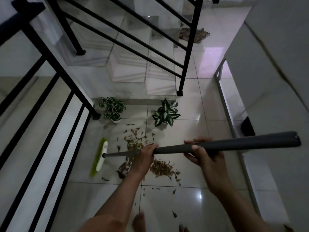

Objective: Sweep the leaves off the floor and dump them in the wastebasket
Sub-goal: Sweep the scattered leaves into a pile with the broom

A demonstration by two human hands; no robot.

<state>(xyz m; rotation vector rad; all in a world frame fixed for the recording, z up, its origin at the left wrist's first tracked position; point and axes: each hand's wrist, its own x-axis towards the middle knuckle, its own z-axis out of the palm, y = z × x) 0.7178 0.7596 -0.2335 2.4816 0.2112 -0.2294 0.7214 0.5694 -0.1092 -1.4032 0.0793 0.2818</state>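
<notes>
At the bottom edge of the frame two bare feet (138, 221) stand on glossy pale floor tiles (167, 203), where a small bright light reflection shows and a few stray leaves lie loose. Just above, both forearms reach into the centre of the frame: the left hand (143, 158) is wrapped around the thin metal part of the broom handle (234, 144), and the right hand (205, 156) is clenched around its thick dark grip, so the handle runs almost level from centre right towards centre left. The broom head (100, 156), white with green bristles, rests on the tiles at left of centre, beside a black stair railing (55, 131) that fills the left side. The dry leaves (161, 168) lie in a scattered brown pile on the floor under and around the hands, between the broom head and the centre tiles. Beyond the pile stand two small potted plants (112, 109) with striped green leaves, at the foot of pale marble-like stairs (130, 69). A second black railing crosses the top of the frame. On the far landing, upper right of centre, lies a crumpled brownish cloth (194, 35). A light wall (275, 72) takes up the right side.
</notes>
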